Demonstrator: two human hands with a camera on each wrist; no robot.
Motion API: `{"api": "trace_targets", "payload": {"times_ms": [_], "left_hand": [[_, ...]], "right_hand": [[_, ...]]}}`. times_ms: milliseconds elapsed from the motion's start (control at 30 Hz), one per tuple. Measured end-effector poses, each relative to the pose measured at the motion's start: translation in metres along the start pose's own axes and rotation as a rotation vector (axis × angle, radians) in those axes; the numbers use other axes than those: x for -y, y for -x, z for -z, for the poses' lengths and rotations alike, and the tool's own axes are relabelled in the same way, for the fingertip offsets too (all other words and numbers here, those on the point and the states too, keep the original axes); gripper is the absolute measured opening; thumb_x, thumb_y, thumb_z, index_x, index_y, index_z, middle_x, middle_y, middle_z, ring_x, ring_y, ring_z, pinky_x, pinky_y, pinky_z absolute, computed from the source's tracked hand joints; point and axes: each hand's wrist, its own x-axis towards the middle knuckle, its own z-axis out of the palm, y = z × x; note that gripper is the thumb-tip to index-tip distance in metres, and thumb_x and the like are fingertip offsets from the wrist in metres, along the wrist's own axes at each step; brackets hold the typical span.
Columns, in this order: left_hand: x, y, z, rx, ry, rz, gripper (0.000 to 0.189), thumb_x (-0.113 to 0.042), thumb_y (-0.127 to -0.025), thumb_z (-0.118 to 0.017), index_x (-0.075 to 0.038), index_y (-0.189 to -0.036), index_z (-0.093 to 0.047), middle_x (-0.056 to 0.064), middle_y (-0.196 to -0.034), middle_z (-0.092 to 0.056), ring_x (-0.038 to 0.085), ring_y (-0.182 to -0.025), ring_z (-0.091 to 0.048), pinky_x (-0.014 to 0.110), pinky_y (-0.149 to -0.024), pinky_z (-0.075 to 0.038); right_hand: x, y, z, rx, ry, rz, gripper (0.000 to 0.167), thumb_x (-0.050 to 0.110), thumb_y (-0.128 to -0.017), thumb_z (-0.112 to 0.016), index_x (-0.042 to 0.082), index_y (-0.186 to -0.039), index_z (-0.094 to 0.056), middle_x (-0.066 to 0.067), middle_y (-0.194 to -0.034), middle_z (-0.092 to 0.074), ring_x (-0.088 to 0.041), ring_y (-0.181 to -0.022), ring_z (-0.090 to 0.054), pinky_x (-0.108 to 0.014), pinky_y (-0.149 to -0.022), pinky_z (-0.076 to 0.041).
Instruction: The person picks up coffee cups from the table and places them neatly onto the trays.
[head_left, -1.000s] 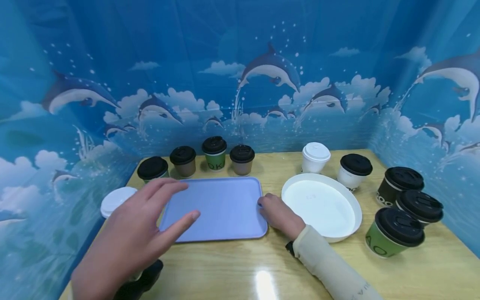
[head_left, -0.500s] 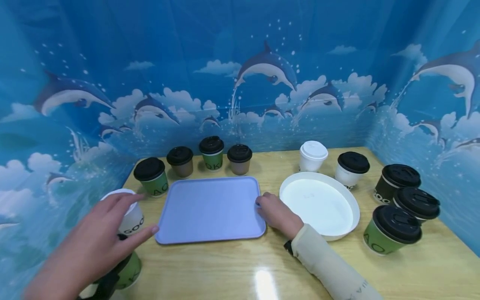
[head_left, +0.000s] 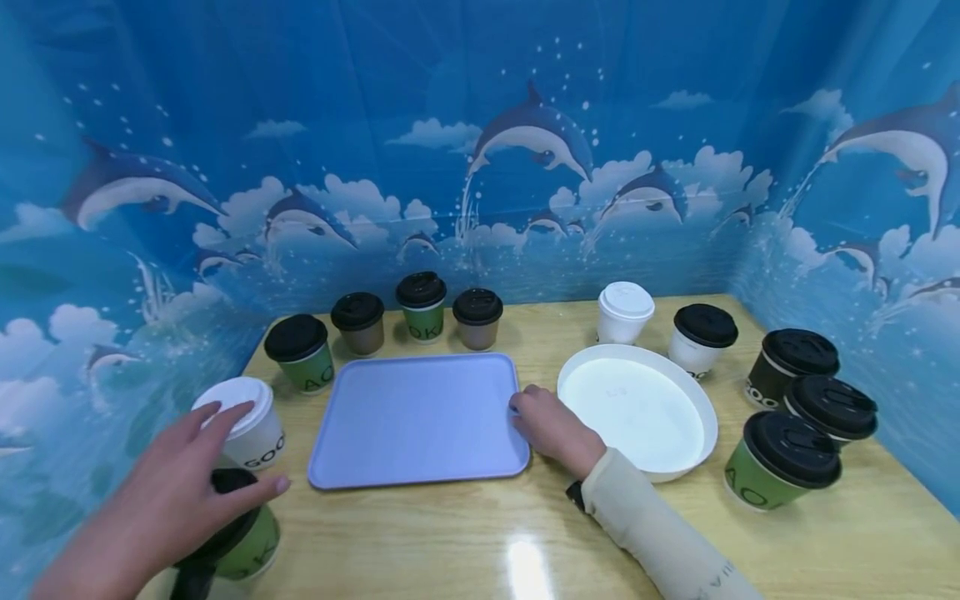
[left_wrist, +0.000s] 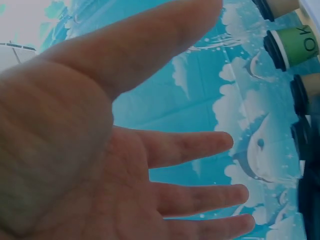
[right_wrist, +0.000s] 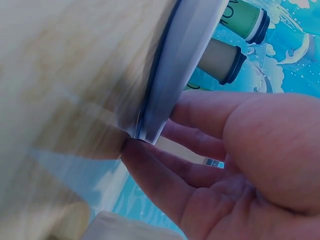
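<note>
A lavender rectangular tray (head_left: 420, 421) lies flat on the table. At its right edge my right hand (head_left: 558, 429) pinches the rim; in the right wrist view the thumb lies against the tray's side wall (right_wrist: 187, 55) and the fingertips are at its lower edge, close to the tabletop. My left hand (head_left: 165, 483), fingers spread and relaxed, hovers at the left over a white cup with a white lid (head_left: 258, 442) and a green cup with a black lid (head_left: 251, 550), partly hiding both. The left wrist view shows its bare palm (left_wrist: 120, 185) holding nothing.
A round white shallow dish (head_left: 637, 408) stands right of the tray. Several lidded paper cups, including a green one (head_left: 425, 321), line the back left. More stand at the right, among them a white-lidded cup (head_left: 625, 317) and a green cup (head_left: 765, 475). A dolphin-print curtain (head_left: 480, 125) surrounds the table.
My left hand has moved left and down from over the tray's left side to the cups at the left. The right hand stays at the tray's right edge, and the view shifts slightly.
</note>
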Motion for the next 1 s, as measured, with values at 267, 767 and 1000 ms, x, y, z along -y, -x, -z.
{"api": "trace_targets", "payload": {"times_ms": [267, 767, 1000], "left_hand": [[0.011, -0.001, -0.012, 0.042, 0.008, 0.006, 0.117, -0.075, -0.078, -0.073, 0.009, -0.151, -0.039, 0.052, -0.145, -0.026, 0.072, -0.125, -0.032, 0.078, -0.092, -0.038], [0.022, -0.005, -0.031, 0.093, 0.046, 0.053, 0.117, -0.079, -0.077, -0.07, 0.008, -0.151, -0.041, 0.05, -0.145, -0.029, 0.07, -0.126, -0.034, 0.075, -0.09, -0.043], [0.025, -0.008, -0.036, 0.126, 0.045, 0.063, 0.115, -0.077, -0.079, -0.07, 0.009, -0.149, -0.043, 0.05, -0.143, -0.033, 0.069, -0.125, -0.038, 0.073, -0.088, -0.045]], "right_hand": [[0.0, 0.001, 0.001, -0.001, -0.008, 0.004, 0.017, 0.002, -0.097, -0.063, -0.008, -0.108, -0.072, -0.022, -0.094, -0.066, -0.033, -0.086, -0.067, -0.045, -0.08, -0.057], [-0.001, 0.0, -0.001, 0.001, -0.004, -0.008, 0.018, 0.003, -0.098, -0.064, -0.007, -0.109, -0.072, -0.021, -0.095, -0.066, -0.033, -0.088, -0.067, -0.045, -0.081, -0.057], [-0.001, 0.0, -0.001, 0.003, 0.0, 0.0, 0.017, 0.003, -0.098, -0.064, -0.007, -0.11, -0.072, -0.021, -0.096, -0.066, -0.032, -0.087, -0.067, -0.044, -0.08, -0.057]]}}
